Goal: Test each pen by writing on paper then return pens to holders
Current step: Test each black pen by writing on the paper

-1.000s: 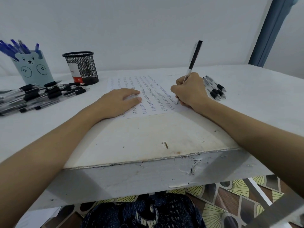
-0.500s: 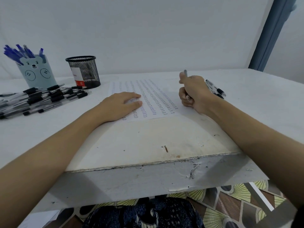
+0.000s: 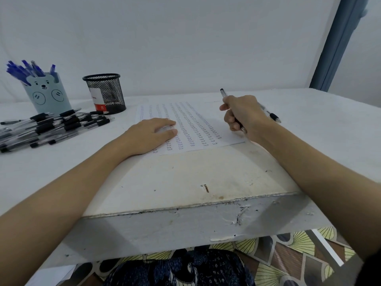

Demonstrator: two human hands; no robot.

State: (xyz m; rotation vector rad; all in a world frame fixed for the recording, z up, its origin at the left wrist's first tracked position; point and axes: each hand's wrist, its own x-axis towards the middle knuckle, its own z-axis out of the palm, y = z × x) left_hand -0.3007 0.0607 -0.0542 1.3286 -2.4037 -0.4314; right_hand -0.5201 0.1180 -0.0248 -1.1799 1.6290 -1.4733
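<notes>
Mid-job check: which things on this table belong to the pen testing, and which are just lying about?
Job:
- pen gripped in the right hand
- paper, pressed flat by the left hand
- pile of black pens
- pens beside the right hand
- bear holder with blue pens
- mesh holder

Lying about:
- rusty nail in the table

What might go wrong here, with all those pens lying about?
The loose pens heaped near the left arm might roll or get swept off the table. The right hand grips a pen in its fist over the paper; its tip might smear a stray mark.
</notes>
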